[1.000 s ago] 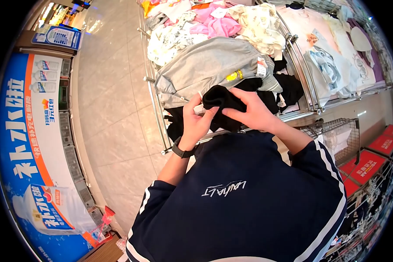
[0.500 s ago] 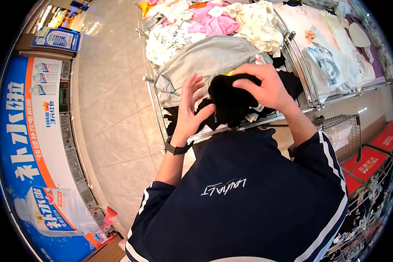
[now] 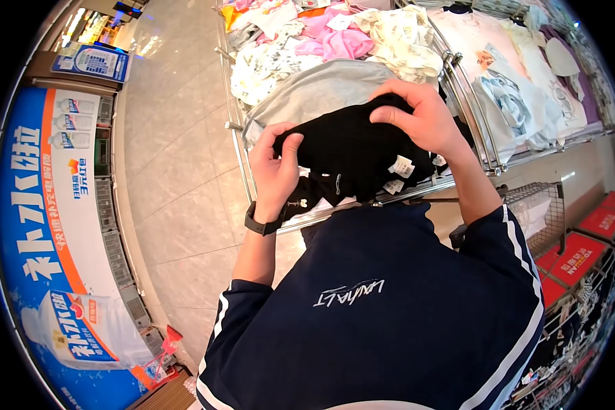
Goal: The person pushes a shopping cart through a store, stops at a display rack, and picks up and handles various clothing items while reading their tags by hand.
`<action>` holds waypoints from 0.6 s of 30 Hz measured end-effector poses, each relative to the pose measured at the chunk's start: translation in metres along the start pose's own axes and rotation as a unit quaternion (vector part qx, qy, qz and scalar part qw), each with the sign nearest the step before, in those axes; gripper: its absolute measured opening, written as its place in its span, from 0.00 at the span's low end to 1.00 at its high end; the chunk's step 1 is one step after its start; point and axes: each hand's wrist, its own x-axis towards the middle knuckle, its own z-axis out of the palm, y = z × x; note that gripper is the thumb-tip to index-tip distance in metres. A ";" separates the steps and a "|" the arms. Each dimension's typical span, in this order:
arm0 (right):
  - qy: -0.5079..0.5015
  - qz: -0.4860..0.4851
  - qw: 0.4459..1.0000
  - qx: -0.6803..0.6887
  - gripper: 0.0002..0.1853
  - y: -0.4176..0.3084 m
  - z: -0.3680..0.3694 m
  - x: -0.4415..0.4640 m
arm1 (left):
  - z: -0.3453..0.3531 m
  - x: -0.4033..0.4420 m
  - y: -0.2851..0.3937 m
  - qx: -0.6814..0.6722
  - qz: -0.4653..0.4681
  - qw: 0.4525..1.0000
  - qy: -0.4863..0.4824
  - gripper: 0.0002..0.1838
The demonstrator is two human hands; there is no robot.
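A: What are the two hands doing with the cloth?

B: The wearer's left hand [image 3: 277, 164] pinches one end of a black garment [image 3: 348, 143] between thumb and fingers. The right hand [image 3: 417, 116] grips the far upper corner, thumb in front, and the top edge runs between the two

A: Where is that garment?

B: Just past the wearer's chest, above the near edge of a metal display rack [image 3: 234, 126]. It hides the lower part of a grey garment [image 3: 321, 85]. Its folds keep me from telling what kind of clothing it is. Two white tags [image 3: 402, 166] show by its lower right side; I cannot tell whether both are fastened to it

A: What else lies on the rack?

B: Beyond the grey piece is a loose heap, with a pink garment [image 3: 335, 44] beside a cream printed garment [image 3: 403, 44]

A: And around the wearer?

B: A black watch [image 3: 263, 222] circles the left wrist. The navy shirt [image 3: 362, 328] has white stripes along the sleeves. To the left, past a tiled floor [image 3: 178, 205], stands a blue drink advertisement [image 3: 31, 205]; to the right are a wire basket [image 3: 540, 212] and red boxes [image 3: 574, 263]
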 end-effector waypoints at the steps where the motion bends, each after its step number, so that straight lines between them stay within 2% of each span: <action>1: -0.023 0.004 1.000 -0.005 0.10 0.002 -0.003 -0.001 | -0.001 0.001 0.004 0.019 0.007 1.000 0.001 0.06; 3: -0.051 0.016 0.999 -0.011 0.10 0.006 -0.007 -0.004 | -0.002 0.005 0.007 0.007 0.047 0.999 0.013 0.06; 4: -0.024 -0.047 0.997 -0.055 0.10 0.012 -0.010 -0.004 | -0.004 0.007 0.010 -0.010 0.033 0.999 0.025 0.05; 6: 0.030 -0.172 0.974 -0.144 0.11 0.024 -0.016 0.001 | -0.012 0.011 0.015 0.040 0.048 0.997 0.043 0.05; 7: 0.098 -0.199 0.954 -0.202 0.12 0.026 -0.016 0.002 | -0.014 0.013 0.020 0.033 0.051 0.996 0.066 0.05; 10: 0.242 -0.060 0.935 -0.251 0.13 0.015 -0.003 0.005 | -0.016 0.016 0.040 0.026 0.015 0.993 0.116 0.07; 11: 0.199 -0.009 0.965 -0.169 0.26 0.001 0.004 0.002 | -0.013 0.016 0.048 0.009 0.035 0.992 0.123 0.07; 12: 0.152 0.040 0.984 -0.084 0.40 -0.015 0.015 -0.002 | -0.005 0.014 0.056 -0.045 0.006 0.993 0.110 0.09; 13: 0.092 -0.038 0.995 -0.025 0.47 -0.016 0.030 -0.005 | 0.005 0.010 0.065 -0.099 -0.025 0.990 0.096 0.11; 14: 0.059 -0.070 0.996 0.016 0.52 -0.016 0.047 -0.010 | 0.011 0.004 0.071 -0.151 -0.057 0.984 0.079 0.13; 15: 0.024 -0.098 0.993 0.059 0.56 -0.016 0.064 -0.016 | 0.013 -0.006 0.064 -0.133 -0.064 0.989 -0.019 0.15; 16: 0.017 -0.082 0.993 0.084 0.58 -0.014 0.076 -0.021 | 0.014 -0.011 0.060 -0.113 -0.070 0.984 -0.118 0.17; 17: 0.054 -0.047 0.996 0.051 0.51 0.004 0.080 -0.013 | 0.017 -0.011 0.063 -0.171 -0.045 0.972 -0.156 0.17; 18: 0.025 -0.043 0.990 0.131 0.32 0.011 0.070 -0.007 | 0.019 -0.008 0.068 -0.230 -0.022 0.953 -0.194 0.17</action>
